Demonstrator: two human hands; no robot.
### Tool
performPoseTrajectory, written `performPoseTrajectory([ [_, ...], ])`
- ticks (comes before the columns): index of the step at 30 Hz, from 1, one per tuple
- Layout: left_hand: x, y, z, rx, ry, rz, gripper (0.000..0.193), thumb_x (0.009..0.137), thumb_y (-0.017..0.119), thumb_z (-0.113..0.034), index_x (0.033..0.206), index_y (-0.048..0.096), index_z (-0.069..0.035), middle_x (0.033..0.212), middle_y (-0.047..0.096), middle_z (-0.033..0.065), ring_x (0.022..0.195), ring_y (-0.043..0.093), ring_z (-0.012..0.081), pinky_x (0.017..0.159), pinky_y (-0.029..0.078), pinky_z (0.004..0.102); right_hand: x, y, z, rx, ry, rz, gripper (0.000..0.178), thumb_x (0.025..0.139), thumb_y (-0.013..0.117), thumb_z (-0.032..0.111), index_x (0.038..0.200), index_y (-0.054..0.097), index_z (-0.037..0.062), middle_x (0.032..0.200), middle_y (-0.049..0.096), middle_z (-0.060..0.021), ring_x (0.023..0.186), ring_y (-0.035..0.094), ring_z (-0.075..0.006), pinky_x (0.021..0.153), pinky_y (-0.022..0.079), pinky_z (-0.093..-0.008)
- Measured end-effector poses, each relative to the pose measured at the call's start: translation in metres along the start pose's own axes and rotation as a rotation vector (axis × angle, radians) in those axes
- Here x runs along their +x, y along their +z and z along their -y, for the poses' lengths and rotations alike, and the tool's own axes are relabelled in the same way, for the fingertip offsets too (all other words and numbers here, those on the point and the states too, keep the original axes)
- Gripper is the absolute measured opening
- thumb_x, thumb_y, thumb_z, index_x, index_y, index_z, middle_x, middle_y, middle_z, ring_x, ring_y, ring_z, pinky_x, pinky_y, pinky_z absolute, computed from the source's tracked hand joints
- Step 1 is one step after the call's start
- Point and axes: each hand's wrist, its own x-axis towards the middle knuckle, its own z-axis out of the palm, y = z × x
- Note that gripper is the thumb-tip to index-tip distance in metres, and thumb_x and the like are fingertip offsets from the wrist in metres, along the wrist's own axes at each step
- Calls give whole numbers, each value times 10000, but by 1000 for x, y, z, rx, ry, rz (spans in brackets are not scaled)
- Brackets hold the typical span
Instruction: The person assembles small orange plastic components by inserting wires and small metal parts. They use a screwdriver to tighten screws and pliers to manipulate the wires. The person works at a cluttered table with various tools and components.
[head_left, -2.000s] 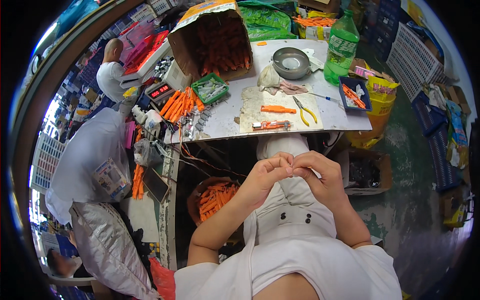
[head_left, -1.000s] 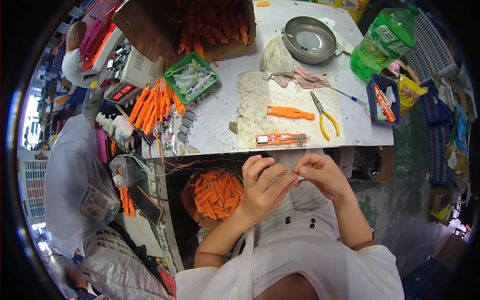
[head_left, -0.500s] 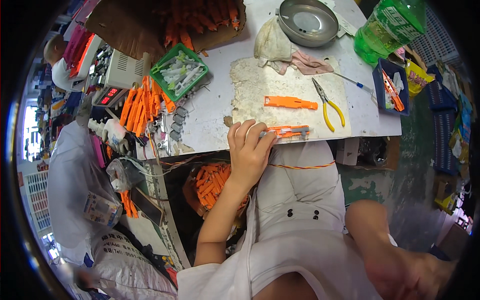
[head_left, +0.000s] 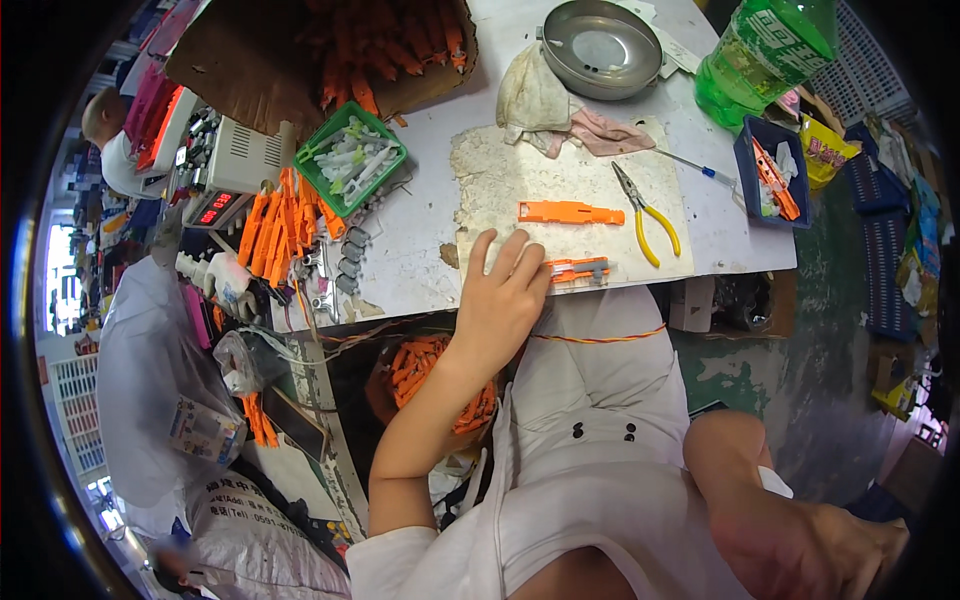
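My left hand (head_left: 505,302) is at the table's front edge, over the left end of an orange plastic casing with grey parts (head_left: 582,269). Thumb and forefinger close round that end and hide it; the other fingers are bent and spread on the board. Just beyond lies a second, flat orange casing (head_left: 570,213). To its right rest pliers with yellow handles (head_left: 652,225), jaws pointing away from me. My right hand (head_left: 850,550) is far from the table, at the lower right, with curled fingers. Whatever it holds, if anything, is hidden.
A green basket (head_left: 349,204) of small white parts stands left, beside stacked orange casings (head_left: 268,240). Behind are a carton (head_left: 225,70), a cloth (head_left: 535,95), a metal bowl (head_left: 655,62) and a green bottle (head_left: 745,75). A blue bin (head_left: 797,170) sits at the right edge.
The whole view has shifted slightly. My left hand has slid a little to the right over the grey-and-orange casing, covering more of it, with its fingers stretched further. My right hand stays at the lower right.
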Motion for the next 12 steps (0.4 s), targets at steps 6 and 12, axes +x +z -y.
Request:
performPoseTrajectory([
  [6,9,-9,-1,58,54,140,128,735,619,-113,846,631,-50,950,544,55,1077,502,227,999,355,459,-1,-7,5,192,73,63,282,909,510,47,1191,493,55,1074,554,-100,882,592,-206,741,569,-318],
  [12,-2,-11,-3,-56,-31,-7,157,736,646,-104,889,645,-65,962,558,48,1066,506,221,994,359,451,14,-7,28,67,88,-71,314,872,577,114,1151,432,125,1070,479,-82,861,568,-167,702,576,-321],
])
